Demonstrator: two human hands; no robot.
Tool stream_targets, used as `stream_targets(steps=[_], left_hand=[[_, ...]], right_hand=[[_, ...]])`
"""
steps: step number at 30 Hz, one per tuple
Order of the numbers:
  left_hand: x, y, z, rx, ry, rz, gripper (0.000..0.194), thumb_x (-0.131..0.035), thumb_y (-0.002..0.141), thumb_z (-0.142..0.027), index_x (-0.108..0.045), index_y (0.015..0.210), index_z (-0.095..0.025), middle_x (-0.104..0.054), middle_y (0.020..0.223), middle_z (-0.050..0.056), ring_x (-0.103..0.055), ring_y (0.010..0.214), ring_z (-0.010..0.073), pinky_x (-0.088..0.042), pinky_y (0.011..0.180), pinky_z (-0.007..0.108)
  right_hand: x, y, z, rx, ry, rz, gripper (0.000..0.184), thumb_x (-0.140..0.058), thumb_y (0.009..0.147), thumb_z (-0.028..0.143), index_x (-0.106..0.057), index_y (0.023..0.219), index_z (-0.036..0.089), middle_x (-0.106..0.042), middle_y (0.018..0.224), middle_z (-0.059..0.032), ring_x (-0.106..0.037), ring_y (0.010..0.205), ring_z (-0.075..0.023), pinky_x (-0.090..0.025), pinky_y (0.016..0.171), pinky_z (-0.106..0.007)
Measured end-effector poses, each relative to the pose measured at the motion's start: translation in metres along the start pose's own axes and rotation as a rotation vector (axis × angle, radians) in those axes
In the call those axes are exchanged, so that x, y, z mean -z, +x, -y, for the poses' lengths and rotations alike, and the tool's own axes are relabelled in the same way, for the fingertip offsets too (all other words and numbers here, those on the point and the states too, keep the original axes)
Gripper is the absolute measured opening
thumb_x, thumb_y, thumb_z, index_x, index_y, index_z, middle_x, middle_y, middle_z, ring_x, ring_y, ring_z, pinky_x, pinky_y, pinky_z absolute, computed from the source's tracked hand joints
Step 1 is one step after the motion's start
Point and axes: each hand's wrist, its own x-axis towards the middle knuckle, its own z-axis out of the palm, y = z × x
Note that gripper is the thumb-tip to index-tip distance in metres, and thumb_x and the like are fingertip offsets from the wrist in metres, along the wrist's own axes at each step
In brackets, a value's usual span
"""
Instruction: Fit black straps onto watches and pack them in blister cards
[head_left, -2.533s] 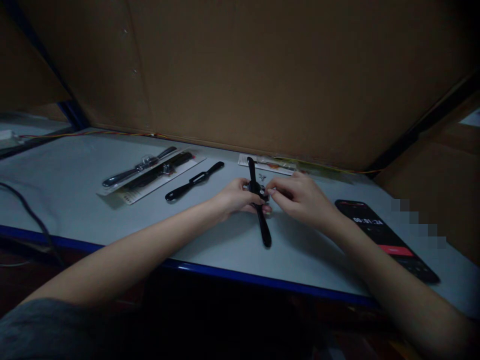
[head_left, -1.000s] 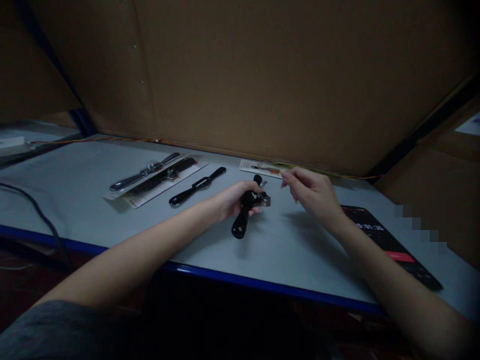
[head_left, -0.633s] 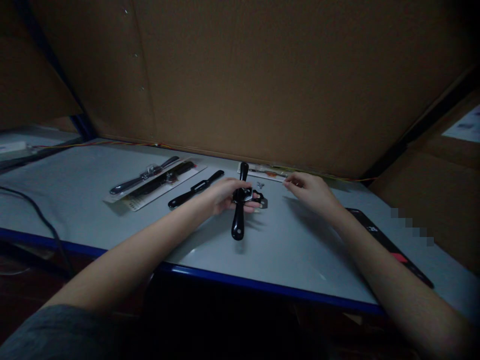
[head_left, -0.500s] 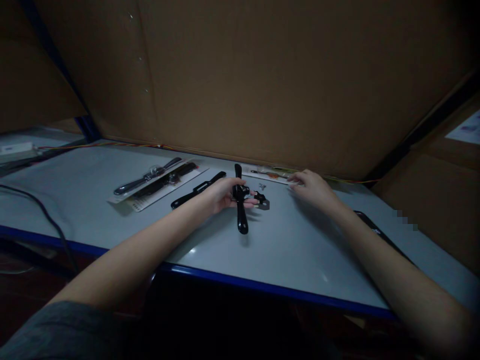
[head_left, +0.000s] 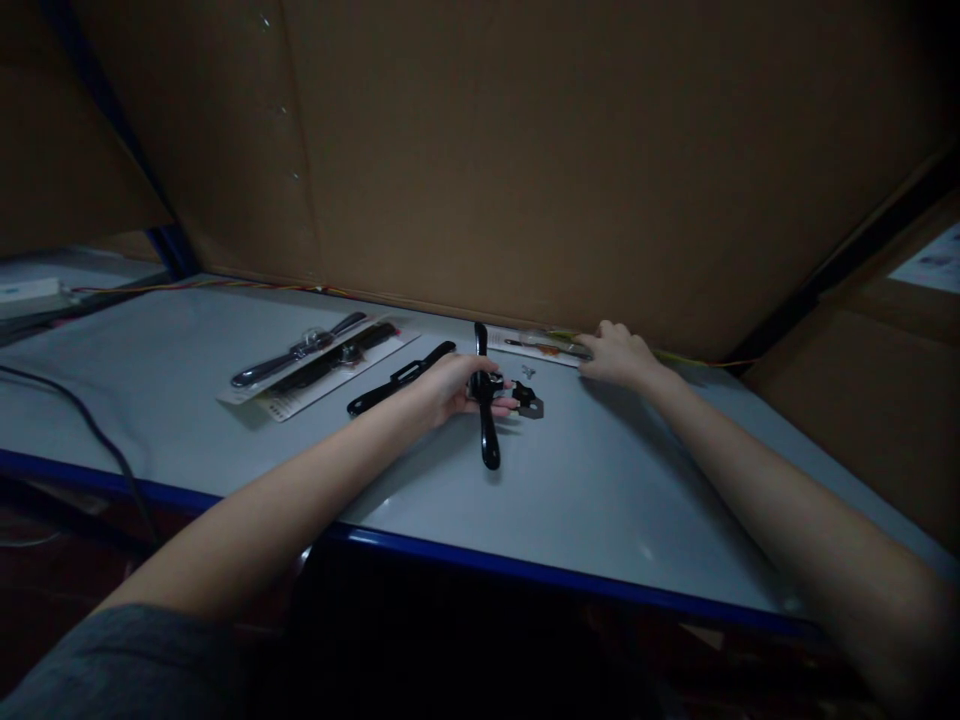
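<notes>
My left hand is closed round the middle of a black spokeshave, which it holds above the table with the handles pointing away from and toward me. Just right of its fingers lie a black cap piece and a flat grey blade. A small thumbscrew lies behind them. At the back, my right hand has its bent fingers on the right end of a blister pack holding a slim tool; the fingertips are partly hidden. A second black spokeshave body lies left of my left hand.
Two carded spokeshaves lie on the left of the grey table, which has a blue front edge. A cardboard wall rises behind, with thin wires along its foot. A dark cable hangs over the left front edge.
My right hand has moved slightly right and farther back, along the end of the blister pack. My left hand still holds the spokeshave in nearly the same place. The view has shifted slightly.
</notes>
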Motion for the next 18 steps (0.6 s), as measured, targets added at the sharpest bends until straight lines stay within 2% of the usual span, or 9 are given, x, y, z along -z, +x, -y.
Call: stream_targets(steps=[3,9,12,15,18], left_hand=[[0.0,0.001,0.001,-0.007,-0.01,-0.002,0.032,-0.053,0.077,-0.014,-0.049,0.106,-0.001,-0.065,0.083,0.015,-0.067,0.068,0.0218,-0.054,0.071,0.038],[0.001,0.005,0.002,-0.004,-0.009,0.008,0.029,-0.052,0.077,-0.014,-0.049,0.104,-0.003,-0.065,0.08,0.013,-0.067,0.068,0.0212,-0.054,0.072,0.038],[0.0,0.005,0.002,0.004,0.001,0.015,0.028,-0.052,0.077,-0.013,-0.05,0.103,-0.002,-0.065,0.078,0.012,-0.067,0.066,0.0213,-0.054,0.07,0.037],[-0.001,0.003,0.001,0.027,0.017,0.048,0.029,-0.053,0.076,-0.014,-0.051,0.101,0.0,-0.065,0.077,0.014,-0.067,0.066,0.0223,-0.055,0.069,0.036],[-0.002,0.003,0.001,0.053,0.033,0.081,0.029,-0.053,0.075,-0.014,-0.053,0.101,0.0,-0.065,0.077,0.015,-0.067,0.066,0.0223,-0.055,0.067,0.036]], right_hand=[[0.002,0.001,0.0,0.034,-0.023,0.006,0.042,-0.048,0.074,0.03,-0.061,0.112,0.02,-0.053,0.104,-0.0165,-0.046,0.098,-0.0303,-0.037,0.074,-0.038],[0.005,-0.007,0.006,0.183,-0.123,-0.056,0.029,-0.042,0.077,0.024,-0.063,0.095,0.014,-0.05,0.112,-0.0166,-0.04,0.107,-0.0297,-0.033,0.081,-0.04],[0.003,-0.008,0.002,0.215,-0.114,-0.023,0.035,-0.042,0.075,0.017,-0.057,0.106,0.014,-0.051,0.115,-0.0154,-0.042,0.108,-0.0274,-0.033,0.082,-0.038],[-0.003,-0.004,-0.009,0.16,-0.106,0.013,0.049,-0.047,0.068,0.015,-0.05,0.117,0.014,-0.052,0.117,-0.0165,-0.044,0.107,-0.0284,-0.035,0.08,-0.039],[-0.009,0.002,-0.018,0.123,-0.1,0.055,0.055,-0.048,0.066,0.014,-0.047,0.121,0.016,-0.054,0.117,-0.0165,-0.048,0.105,-0.0289,-0.036,0.078,-0.039]])
